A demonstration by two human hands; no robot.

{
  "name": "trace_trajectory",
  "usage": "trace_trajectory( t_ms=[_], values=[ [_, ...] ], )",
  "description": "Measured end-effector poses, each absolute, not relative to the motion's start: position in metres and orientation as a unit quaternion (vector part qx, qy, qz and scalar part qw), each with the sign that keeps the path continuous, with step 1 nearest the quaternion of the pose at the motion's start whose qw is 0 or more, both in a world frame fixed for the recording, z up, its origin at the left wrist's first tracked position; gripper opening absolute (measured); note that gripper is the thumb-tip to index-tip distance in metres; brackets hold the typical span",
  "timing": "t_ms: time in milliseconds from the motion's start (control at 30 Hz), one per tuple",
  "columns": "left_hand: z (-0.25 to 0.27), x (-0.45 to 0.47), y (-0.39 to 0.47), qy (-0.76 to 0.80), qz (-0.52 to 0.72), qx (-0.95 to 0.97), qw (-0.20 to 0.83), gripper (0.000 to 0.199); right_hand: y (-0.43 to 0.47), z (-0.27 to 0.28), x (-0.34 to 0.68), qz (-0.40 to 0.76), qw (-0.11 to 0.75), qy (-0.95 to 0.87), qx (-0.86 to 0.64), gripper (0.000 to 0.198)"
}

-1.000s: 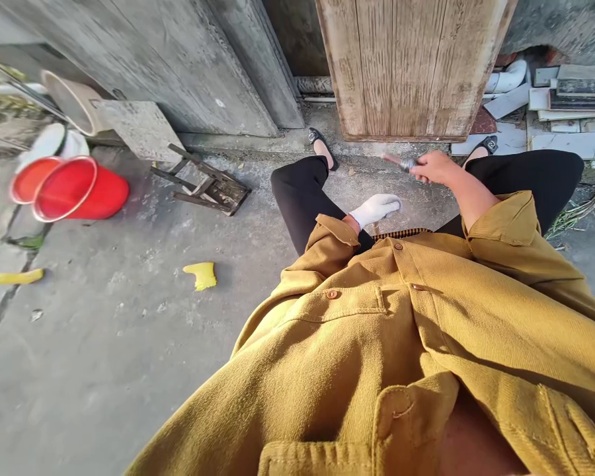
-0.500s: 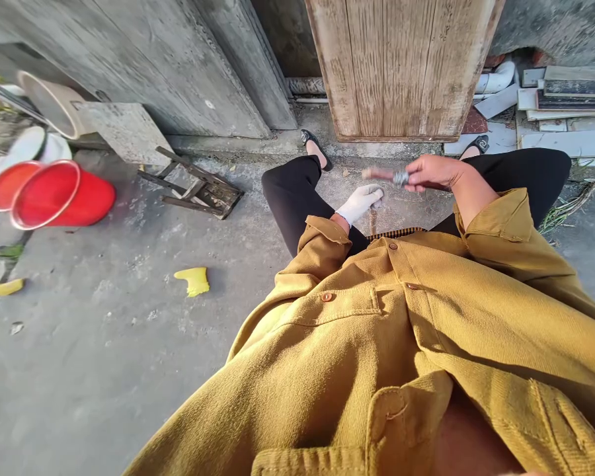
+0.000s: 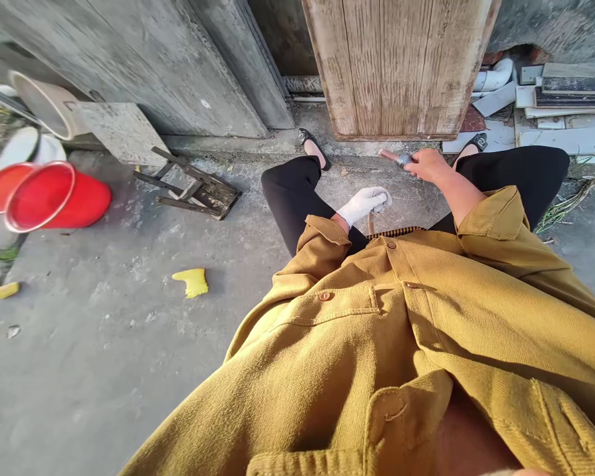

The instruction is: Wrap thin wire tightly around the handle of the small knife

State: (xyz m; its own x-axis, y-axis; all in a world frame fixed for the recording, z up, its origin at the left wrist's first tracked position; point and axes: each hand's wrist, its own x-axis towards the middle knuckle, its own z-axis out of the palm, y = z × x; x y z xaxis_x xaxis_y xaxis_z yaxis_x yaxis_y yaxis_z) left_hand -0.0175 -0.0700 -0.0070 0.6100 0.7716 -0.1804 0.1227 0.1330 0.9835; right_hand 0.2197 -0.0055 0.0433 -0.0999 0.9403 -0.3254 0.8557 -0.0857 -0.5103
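My left hand [image 3: 365,203], in a white knit glove, is closed between my knees, low over the ground. Just below its fingers shows the end of a thin brown stick [image 3: 371,220], and the rest of what it grips is hidden. Bare and wrapped round one end, my right hand [image 3: 425,164] holds a short reddish-brown stick [image 3: 389,155]. Grey wire or cord [image 3: 404,159] is wound around that stick close to my fingers. The stick's free end points to the upper left, above and apart from the gloved hand.
A wooden panel [image 3: 396,66] leans in front of me, with grey boards [image 3: 178,73] beside it. Leftward are a small overturned wooden stool [image 3: 198,192], red buckets [image 3: 86,198] and a yellow scrap [image 3: 193,281]. Stacked planks [image 3: 575,99] lie at the right.
My right hand has moved up and slightly left, lifting the stick away from the gloved hand. The left hand has shifted slightly right and stays closed.
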Motion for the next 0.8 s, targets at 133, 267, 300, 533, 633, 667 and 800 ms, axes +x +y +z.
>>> trace_trajectory(
  t_ms=[133, 267, 300, 533, 633, 667, 800],
  values=[
    [-0.008, -0.018, -0.068, 0.379, 0.237, 0.634, 0.632, 0.032, -0.015, 0.043, 0.210, 0.285, -0.167, -0.732, -0.595, 0.021],
    [-0.013, -0.019, -0.064, 0.419, 0.235, 0.631, 0.609, 0.030, -0.027, 0.052, 0.216, 0.497, -0.295, -0.694, -0.429, 0.031],
    [-0.015, -0.019, -0.063, 0.428, 0.244, 0.624, 0.607, 0.032, -0.028, 0.056, 0.220, 0.534, -0.257, -0.697, -0.404, 0.034],
    [-0.015, -0.020, -0.063, 0.429, 0.261, 0.598, 0.625, 0.024, -0.017, 0.063, 0.229, 0.528, 0.258, -0.602, -0.540, 0.049],
    [-0.012, -0.013, -0.068, 0.420, 0.209, 0.634, 0.615, 0.019, -0.012, 0.050, 0.219, 0.447, 0.163, -0.615, -0.629, 0.038],
    [-0.011, -0.011, -0.070, 0.418, 0.188, 0.650, 0.606, 0.018, -0.012, 0.046, 0.216, 0.409, 0.099, -0.641, -0.642, 0.033],
    [-0.004, -0.008, -0.069, 0.440, 0.141, 0.700, 0.544, 0.019, -0.019, 0.038, 0.207, 0.339, -0.188, -0.723, -0.572, 0.024]
  ],
)
